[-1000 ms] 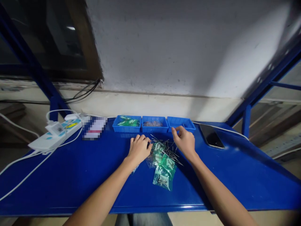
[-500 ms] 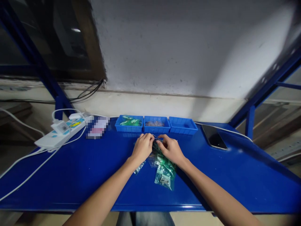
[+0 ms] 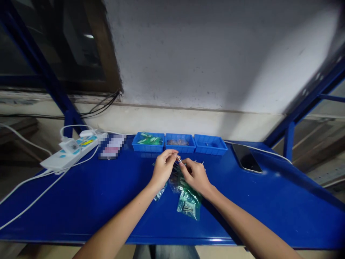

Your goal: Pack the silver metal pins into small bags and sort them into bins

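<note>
My left hand (image 3: 163,168) and my right hand (image 3: 197,175) meet over a pile of small clear and green bags (image 3: 176,183). Between their fingertips is a thin silvery piece (image 3: 179,159), pinched from both sides. Nearer the table's front edge lies a clear bag with metal pins or screws (image 3: 188,207). Part of another small bag (image 3: 160,193) shows below my left wrist. Behind my hands stand three blue bins in a row: the left bin (image 3: 148,148) holds green bags, the middle bin (image 3: 180,148) clear bags with brownish contents, the right bin (image 3: 211,149) a small thin piece.
A white power strip (image 3: 60,158) with plugs and cables lies at the left. Beside it is a blurred-out pink and white item (image 3: 111,146). A dark phone (image 3: 246,158) rests at the right. Blue frame posts and a wall rise behind the blue table (image 3: 102,201).
The thin silvery piece now shows between my fingertips. My left fingers have lifted slightly. A small thin piece now shows in the right bin, and light bits show just behind my right hand.
</note>
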The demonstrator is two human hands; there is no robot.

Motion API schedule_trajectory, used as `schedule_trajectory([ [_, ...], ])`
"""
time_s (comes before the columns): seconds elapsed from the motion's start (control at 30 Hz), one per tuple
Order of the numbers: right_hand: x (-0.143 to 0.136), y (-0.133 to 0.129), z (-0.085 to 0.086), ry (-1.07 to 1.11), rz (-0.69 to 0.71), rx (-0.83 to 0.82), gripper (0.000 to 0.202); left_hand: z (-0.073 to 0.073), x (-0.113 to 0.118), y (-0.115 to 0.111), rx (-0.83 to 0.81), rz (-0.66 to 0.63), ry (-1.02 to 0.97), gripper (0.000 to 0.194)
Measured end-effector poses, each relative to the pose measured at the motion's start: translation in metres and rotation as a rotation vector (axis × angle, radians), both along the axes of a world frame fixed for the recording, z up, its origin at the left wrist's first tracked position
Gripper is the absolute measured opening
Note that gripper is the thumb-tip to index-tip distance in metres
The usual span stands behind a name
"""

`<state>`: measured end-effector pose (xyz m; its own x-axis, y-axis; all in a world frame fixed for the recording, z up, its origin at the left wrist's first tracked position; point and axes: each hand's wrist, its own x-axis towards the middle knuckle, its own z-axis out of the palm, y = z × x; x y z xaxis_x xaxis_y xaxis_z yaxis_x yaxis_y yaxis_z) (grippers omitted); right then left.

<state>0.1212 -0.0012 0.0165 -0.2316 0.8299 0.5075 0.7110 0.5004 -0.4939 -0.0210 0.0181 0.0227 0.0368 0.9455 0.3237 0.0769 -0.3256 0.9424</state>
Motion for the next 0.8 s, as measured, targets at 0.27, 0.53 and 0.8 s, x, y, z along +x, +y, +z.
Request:
schedule_trajectory([
  [0.27,0.003,0.002,-0.002,0.025,-0.019,0.087,0.023,0.014,-0.01,-0.002,0.044,-0.015,0.171,0.024],
  [0.53,0.004,0.001,0.005,0.042,-0.006,0.102,0.022,0.015,-0.017,-0.002,0.206,0.084,0.433,0.024],
  [0.8,0.016,0.003,0.005,0.066,0.075,0.105,0.013,0.025,-0.016,-0.002,0.205,0.001,0.466,0.036],
])
